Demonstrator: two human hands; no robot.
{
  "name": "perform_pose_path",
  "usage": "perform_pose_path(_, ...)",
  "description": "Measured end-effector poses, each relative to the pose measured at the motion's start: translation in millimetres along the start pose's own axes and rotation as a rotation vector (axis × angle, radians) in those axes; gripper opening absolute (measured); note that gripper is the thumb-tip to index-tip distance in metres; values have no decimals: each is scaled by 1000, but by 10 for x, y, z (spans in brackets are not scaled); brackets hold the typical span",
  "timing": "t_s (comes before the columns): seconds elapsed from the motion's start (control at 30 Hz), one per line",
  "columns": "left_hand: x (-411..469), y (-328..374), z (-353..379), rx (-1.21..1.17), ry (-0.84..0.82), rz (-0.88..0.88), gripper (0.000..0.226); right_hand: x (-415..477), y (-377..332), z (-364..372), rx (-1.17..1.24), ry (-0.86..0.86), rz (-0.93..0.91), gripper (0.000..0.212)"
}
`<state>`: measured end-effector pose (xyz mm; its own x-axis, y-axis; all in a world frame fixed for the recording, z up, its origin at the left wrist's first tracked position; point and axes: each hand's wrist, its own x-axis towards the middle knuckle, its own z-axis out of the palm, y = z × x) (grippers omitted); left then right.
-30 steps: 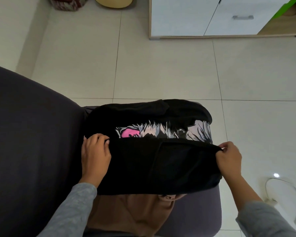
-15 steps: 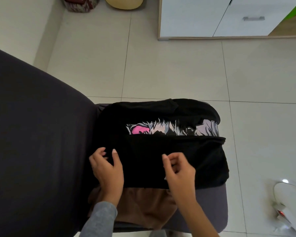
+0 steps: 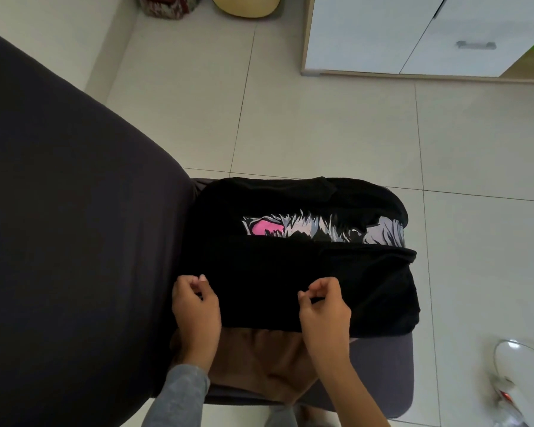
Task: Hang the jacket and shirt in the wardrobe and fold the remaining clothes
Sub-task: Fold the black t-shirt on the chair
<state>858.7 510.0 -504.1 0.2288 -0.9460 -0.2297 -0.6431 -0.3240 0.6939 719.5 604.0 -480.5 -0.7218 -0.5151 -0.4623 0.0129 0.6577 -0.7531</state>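
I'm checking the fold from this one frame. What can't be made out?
Head view only:
print on the black T-shirt: mostly covered by its folded-over flap.
brown garment: mostly under the T-shirt; kind unclear.
white appliance: cut off by the bottom-right corner.

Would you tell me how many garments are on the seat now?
2: the black printed T-shirt spread across the seat, and a brown garment partly under its near edge. Others may lie hidden beneath.
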Motion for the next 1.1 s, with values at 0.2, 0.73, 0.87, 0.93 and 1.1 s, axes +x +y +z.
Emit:
perform_pose_path(0.2,-132,-43,-14,99,76,159,13,10,-4,-40,-289,89,-189,18)
perform_pose_path(0.73,259,154,241,373,-296,514,66,950,20,-334,-533,-58,-263,55)
perform_pose_path(0.87,534,588,472,331,-267,567,56,1348,-192,-408,-420,54,-271,46)
perform_pose_path(0.93,676,792,663,313,-325,594,58,1576,-281,-434,-410,55,-257,49)
perform_pose_path(1.1,1009,1194,1096,451,-600,592,77,2018,-415,-432,-494,-63,-197,46)
